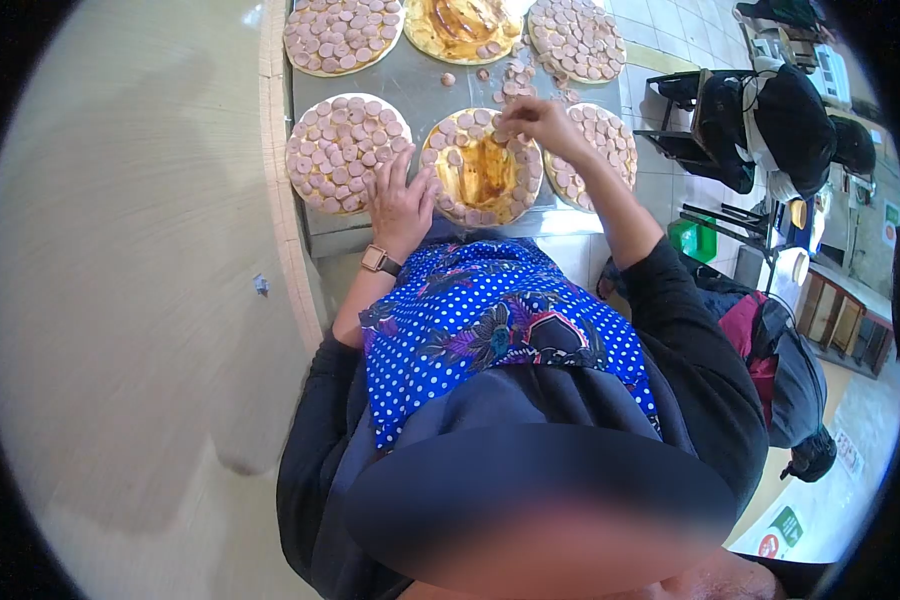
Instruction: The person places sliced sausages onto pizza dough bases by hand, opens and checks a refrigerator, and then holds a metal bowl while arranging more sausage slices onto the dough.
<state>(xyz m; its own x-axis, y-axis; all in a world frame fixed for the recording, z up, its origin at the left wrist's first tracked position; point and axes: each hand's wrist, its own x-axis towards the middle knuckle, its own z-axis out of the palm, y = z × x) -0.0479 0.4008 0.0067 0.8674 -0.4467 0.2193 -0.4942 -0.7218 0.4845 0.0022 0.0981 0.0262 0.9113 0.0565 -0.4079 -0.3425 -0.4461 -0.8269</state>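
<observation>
My right hand (pixel 544 126) is closed in a pinch over the upper right rim of the middle front pizza (pixel 488 172). Whatever is between its fingertips is too small to make out. Sausage slices ring that pizza's edge, while its centre shows orange-brown sauce. My left hand (pixel 398 204), with a watch at the wrist, lies with fingers spread at the right edge of the front left pizza (pixel 342 152), which is covered in sausage slices. Partly behind my right forearm is the front right pizza (pixel 595 150), also topped with slices.
Three more pizzas line the back of the metal table (pixel 410 88); the middle one (pixel 460 28) is mostly sauce. Loose sausage slices (pixel 519 80) lie between the rows. A wall stands at left. At right are people, dark chairs (pixel 705 125) and a green bin (pixel 692 240).
</observation>
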